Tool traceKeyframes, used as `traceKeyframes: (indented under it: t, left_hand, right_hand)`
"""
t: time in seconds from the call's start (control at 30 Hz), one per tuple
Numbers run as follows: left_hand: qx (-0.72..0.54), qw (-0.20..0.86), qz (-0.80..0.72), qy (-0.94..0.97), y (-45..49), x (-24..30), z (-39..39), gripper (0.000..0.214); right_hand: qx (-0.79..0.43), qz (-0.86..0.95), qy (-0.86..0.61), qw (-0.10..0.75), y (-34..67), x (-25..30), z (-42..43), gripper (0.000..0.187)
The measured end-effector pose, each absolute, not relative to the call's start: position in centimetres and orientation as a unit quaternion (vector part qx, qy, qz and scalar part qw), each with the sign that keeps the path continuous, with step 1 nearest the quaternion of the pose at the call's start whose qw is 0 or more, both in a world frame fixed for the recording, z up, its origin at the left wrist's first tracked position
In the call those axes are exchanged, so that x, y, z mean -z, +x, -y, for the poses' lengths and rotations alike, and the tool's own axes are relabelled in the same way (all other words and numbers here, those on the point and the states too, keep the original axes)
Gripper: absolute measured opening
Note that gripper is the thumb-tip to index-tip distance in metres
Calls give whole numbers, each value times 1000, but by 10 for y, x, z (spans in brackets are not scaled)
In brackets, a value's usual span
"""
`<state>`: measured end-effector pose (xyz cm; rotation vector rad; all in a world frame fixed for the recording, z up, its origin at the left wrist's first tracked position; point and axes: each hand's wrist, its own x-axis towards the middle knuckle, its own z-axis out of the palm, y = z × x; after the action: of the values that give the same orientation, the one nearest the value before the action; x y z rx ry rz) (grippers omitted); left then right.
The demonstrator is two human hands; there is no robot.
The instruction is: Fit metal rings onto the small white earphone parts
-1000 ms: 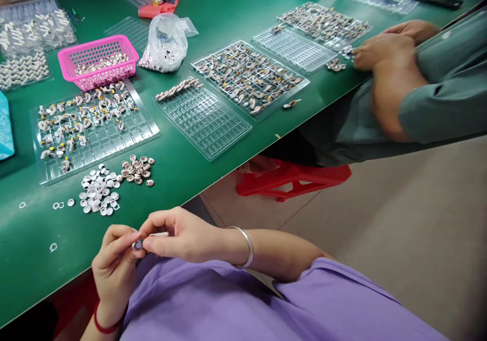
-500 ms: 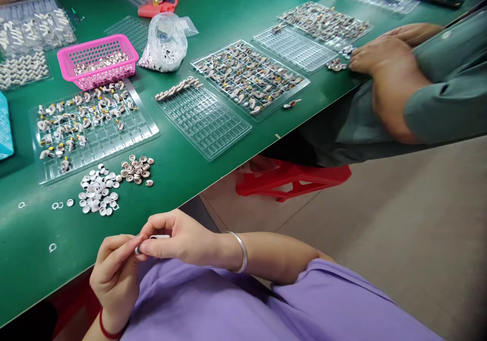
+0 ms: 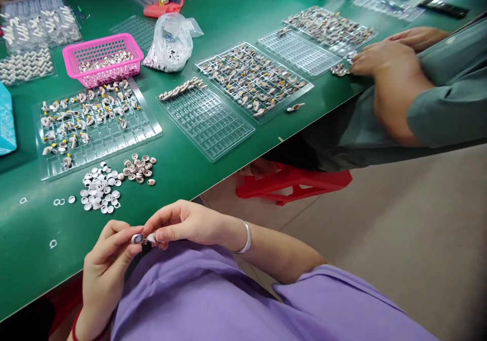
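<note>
My left hand (image 3: 106,260) and my right hand (image 3: 186,224) meet just off the near edge of the green table (image 3: 182,163), above my purple shirt. Both pinch one small white earbud part (image 3: 141,238) between their fingertips. A silver bangle sits on my right wrist and a red cord on my left. On the table ahead of my hands lie a heap of small white caps (image 3: 99,189) and a smaller heap of brownish caps (image 3: 139,168). Behind them is a clear tray (image 3: 114,138) partly filled with white earbud parts.
An empty clear tray (image 3: 207,120), a filled tray (image 3: 253,79), a pink basket (image 3: 101,59) and a plastic bag (image 3: 169,44) lie further back. A co-worker's hands (image 3: 384,59) rest at the table edge on the right, above a red stool (image 3: 292,181).
My hands have shifted slightly up and turned the small part between the fingertips. The view moved a little down and right. The co-worker's hands moved slightly over the loose parts.
</note>
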<state>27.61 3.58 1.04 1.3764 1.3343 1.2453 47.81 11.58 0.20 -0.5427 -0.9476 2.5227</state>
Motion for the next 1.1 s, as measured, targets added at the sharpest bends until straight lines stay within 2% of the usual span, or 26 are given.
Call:
traceKeyframes:
  t: [0.2,0.37,0.53,0.63,0.83,1.1]
  left_hand:
    - [-475,456,-577,484,276,-5,-30,19]
    - [-473,368,-574,559,284,-18,-37,13]
    - [-432,302,-560,640,285,-41,-44,21]
    - [-426,322,-562,632,278,-46,-41,19]
    - [-414,424,-560,579,269,-38,-36,14]
    - [-425,428,-615,508,270,-32,-34,16]
  right_hand:
    - [-928,260,-180,197,471,9,-107,45]
    - [-943,229,-171,169,466,17,-102,48]
    - [-948,223,-141,176,461,19,-100,49]
    - [-950,222,-125,180,461,20,-100,51]
    - [-951,218,-117,188,463,20,-99,51]
    - [-946,210,-143,204,462,19,-96,52]
